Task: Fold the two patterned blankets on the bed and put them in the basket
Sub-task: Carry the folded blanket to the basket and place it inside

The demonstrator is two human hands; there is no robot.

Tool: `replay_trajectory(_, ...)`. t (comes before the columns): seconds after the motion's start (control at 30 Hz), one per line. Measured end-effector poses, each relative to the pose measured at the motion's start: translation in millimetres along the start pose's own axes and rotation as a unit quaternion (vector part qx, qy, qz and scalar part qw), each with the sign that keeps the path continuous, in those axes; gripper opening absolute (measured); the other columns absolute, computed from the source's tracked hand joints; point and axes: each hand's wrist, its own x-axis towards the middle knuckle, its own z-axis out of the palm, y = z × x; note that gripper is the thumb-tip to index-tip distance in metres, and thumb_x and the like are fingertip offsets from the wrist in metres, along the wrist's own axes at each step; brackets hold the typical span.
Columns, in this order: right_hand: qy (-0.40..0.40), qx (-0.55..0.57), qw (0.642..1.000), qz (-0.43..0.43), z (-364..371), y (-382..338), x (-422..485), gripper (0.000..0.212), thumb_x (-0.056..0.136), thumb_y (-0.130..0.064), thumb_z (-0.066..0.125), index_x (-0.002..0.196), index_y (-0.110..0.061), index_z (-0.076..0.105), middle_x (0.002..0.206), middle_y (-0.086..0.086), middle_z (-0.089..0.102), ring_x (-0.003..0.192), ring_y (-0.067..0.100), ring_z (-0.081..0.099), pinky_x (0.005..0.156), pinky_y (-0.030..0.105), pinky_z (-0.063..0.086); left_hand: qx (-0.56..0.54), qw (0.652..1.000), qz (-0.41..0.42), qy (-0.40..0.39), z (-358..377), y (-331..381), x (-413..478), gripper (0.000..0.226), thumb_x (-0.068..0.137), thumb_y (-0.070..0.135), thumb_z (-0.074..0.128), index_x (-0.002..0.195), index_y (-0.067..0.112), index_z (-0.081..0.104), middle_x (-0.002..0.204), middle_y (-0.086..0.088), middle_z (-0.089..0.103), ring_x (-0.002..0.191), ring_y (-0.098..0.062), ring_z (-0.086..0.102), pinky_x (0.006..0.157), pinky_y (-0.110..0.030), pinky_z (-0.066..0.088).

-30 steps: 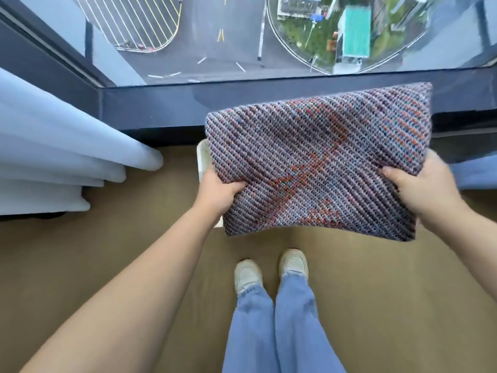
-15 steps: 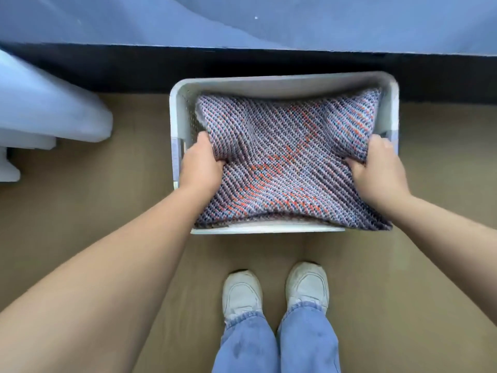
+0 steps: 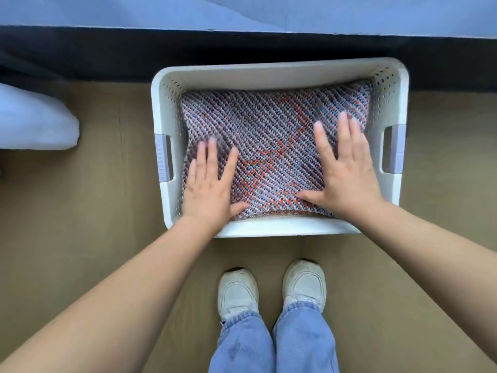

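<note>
A folded blanket (image 3: 274, 125), knitted in grey, blue and orange diagonal stripes, lies inside the white perforated basket (image 3: 279, 72) on the floor in front of me. My left hand (image 3: 208, 184) lies flat on the blanket's near left part, fingers straight and spread. My right hand (image 3: 343, 168) lies flat on its right part, fingers straight too. Neither hand grips anything. Whatever lies under this blanket in the basket is hidden.
The basket has grey handles at its left side (image 3: 164, 157) and right side (image 3: 394, 149). It stands against a dark window base (image 3: 80, 55). A white curtain (image 3: 32, 122) hangs at the left. My shoes (image 3: 271, 289) stand on the tan floor just behind the basket.
The blanket went from held in the air to lying down in the basket. Both hands let go of its edges and now lie flat on top of it.
</note>
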Motion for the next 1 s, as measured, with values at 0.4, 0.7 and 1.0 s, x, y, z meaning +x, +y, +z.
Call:
replay_trajectory(0.4, -0.161, -0.117, 0.977, 0.077, 70.3, 28.6, 37.9, 0.144, 0.048, -0.084, 0.058, 0.136, -0.021, -0.038, 0.149, 0.025, -0.028, 0.139, 0.039, -0.023, 0.113, 0.045, -0.011, 0.057, 0.991, -0.089, -0.080, 50.5, -13.9, 51.2, 0.147, 0.052, 0.085, 0.053, 0.136, -0.001, -0.032, 0.147, -0.027, -0.027, 0.138, -0.039, -0.023, 0.112, -0.044, -0.010)
replay_trajectory(0.7, -0.136, -0.003, 0.989, 0.061, -38.3, -16.4, -55.2, 0.091, 0.084, -0.053, 0.053, 0.148, -0.022, -0.004, 0.156, 0.017, -0.010, 0.144, 0.032, -0.010, 0.116, 0.041, -0.001, 0.067, 0.992, -0.039, -0.101, -49.9, 36.1, -30.8, 0.105, 0.084, 0.059, 0.050, 0.144, 0.000, -0.014, 0.154, -0.021, -0.015, 0.141, -0.034, -0.015, 0.115, -0.043, -0.003)
replay_trajectory(1.0, -0.067, 0.167, 0.956, 0.231, -218.7, -53.8, -222.6, 0.063, 0.096, -0.042, 0.036, 0.147, -0.010, 0.015, 0.155, 0.013, 0.017, 0.143, 0.028, 0.012, 0.114, 0.038, 0.011, 0.195, 0.952, 0.223, -0.080, -225.7, 137.7, -181.1, 0.085, 0.091, 0.054, 0.040, 0.147, 0.005, 0.000, 0.157, -0.014, 0.000, 0.143, -0.030, -0.010, 0.115, -0.044, -0.001)
